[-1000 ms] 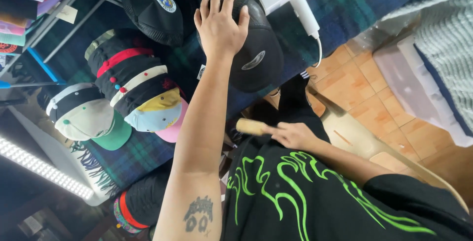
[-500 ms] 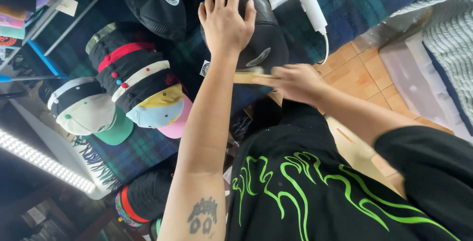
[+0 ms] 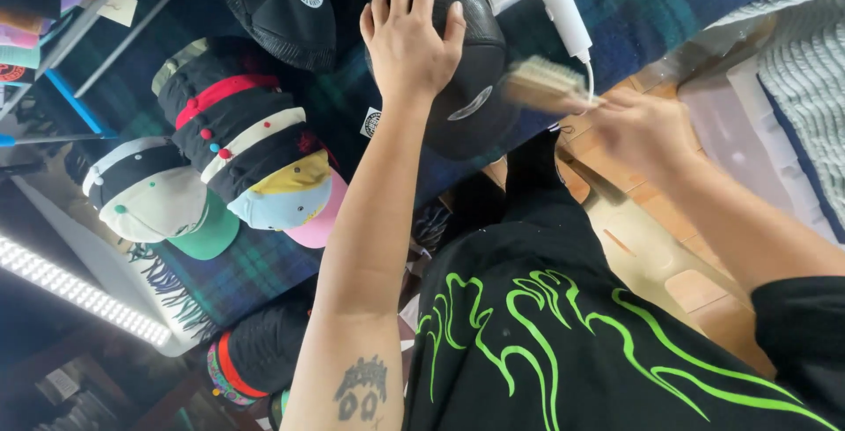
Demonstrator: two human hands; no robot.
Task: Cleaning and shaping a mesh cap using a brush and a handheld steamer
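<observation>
Black cap [image 3: 471, 101] lies on the plaid cloth [image 3: 634, 8] at upper centre of the head view. Left hand [image 3: 409, 39] rests flat on it, fingers spread. Right hand [image 3: 638, 127], blurred, pinches a wooden brush [image 3: 541, 86] just beside the cap. Stacked caps [image 3: 238, 149] sit left.

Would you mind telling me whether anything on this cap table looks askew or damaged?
Nothing stands out. The left hand rests flat on a black cap, the right hand holds a wooden brush beside it, and the other caps lie stacked, overlapping.
</observation>
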